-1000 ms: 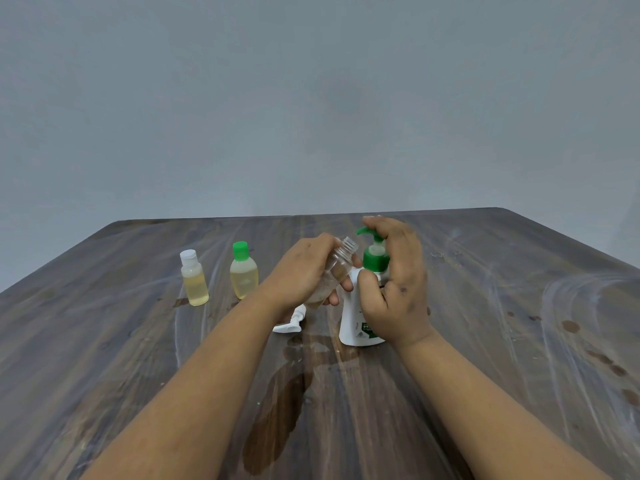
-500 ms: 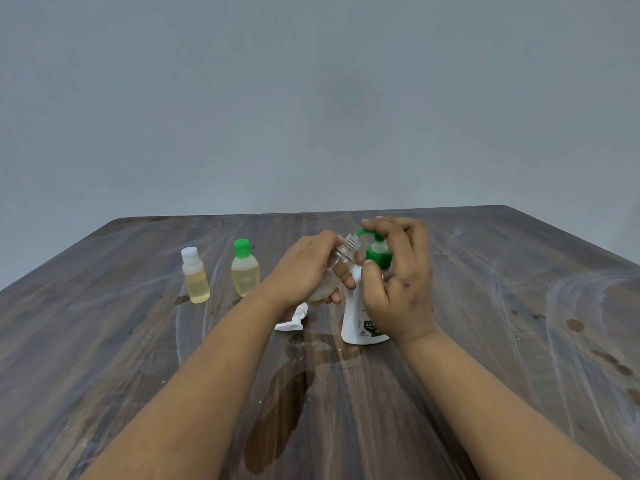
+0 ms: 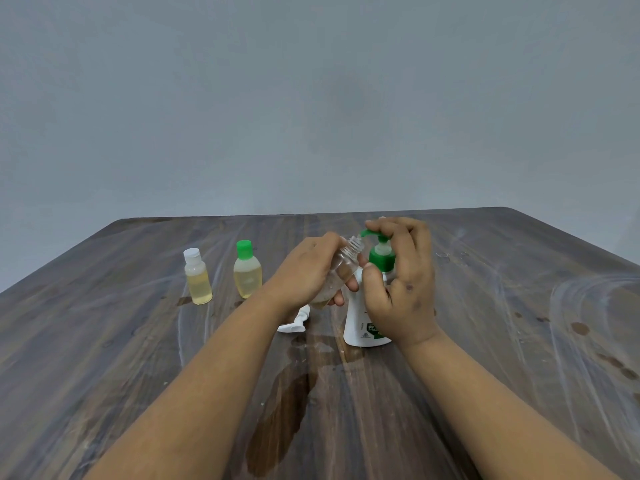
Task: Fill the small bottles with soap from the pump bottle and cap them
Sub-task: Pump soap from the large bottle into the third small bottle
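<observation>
Just right of the frame's centre stands the pump bottle, a white, smooth plastic body that flares toward its base, with a green printed label low down, a green collar and a green pump head whose spout points left. The right hand is curled over it: the fingers lie on the pump head and the thumb presses against the bottle's shoulder. The left hand grips the open small bottle, clear ribbed-necked plastic, tilted so its threaded mouth sits just under the spout; a little yellowish liquid seems to sit in its lower part, though the fingers hide much of it.

Below the left hand, a white cap lies on its side on the table, a dark wood-grain top streaked with pale smears and dark wet patches, the largest low in the centre.

At the left of the frame stand two filled small bottles, side by side and apart: a straight-walled white-capped bottle and a rounded, teardrop-shaped green-capped bottle, both clear plastic holding pale yellow soap.

Compared with half a second ago, the pump head sits higher, with more of the pale stem showing above the collar; the small bottle's mouth is at the spout as before.
</observation>
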The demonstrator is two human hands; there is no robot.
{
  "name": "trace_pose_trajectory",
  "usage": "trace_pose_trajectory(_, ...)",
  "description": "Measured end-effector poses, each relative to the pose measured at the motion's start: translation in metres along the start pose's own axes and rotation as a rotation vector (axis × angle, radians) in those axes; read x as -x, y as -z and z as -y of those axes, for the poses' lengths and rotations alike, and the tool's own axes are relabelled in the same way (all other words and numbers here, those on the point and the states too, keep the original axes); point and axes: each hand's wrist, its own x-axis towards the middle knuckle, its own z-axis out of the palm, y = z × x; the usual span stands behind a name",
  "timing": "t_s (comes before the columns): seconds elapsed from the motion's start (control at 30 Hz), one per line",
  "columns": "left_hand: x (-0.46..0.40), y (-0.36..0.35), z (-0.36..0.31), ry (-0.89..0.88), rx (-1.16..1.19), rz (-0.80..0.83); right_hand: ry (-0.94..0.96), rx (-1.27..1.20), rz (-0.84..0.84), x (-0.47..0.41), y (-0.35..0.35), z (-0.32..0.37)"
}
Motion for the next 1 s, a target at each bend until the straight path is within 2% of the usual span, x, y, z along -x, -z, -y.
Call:
trace_pose_trajectory(0.2, -0.002, 0.0005, 0.0018, 0.011, 0.001, -0.001, -0.034, -0.025, -0.02, -0.0009, -0.0006, 0.0)
trace_pose_trajectory(0.47, -0.0009, 0.0007, 0.0009, -0.005, -0.008, -0.007, 0.038, 0.054, 0.026, 0.0024, -0.0006, -0.0008)
trace_pose_trajectory(0.7, -0.001, 0.0003, 0.0013, 0.001, 0.005, -0.009, 0.005, -0.006, -0.017, -0.0001, -0.0017, 0.0004)
trace_pose_trajectory(1.0, -0.0021, 0.0008, 0.0024, 0.0, -0.013, -0.001, 0.006, -0.007, 0.012, 0.0008, -0.0001, 0.0009)
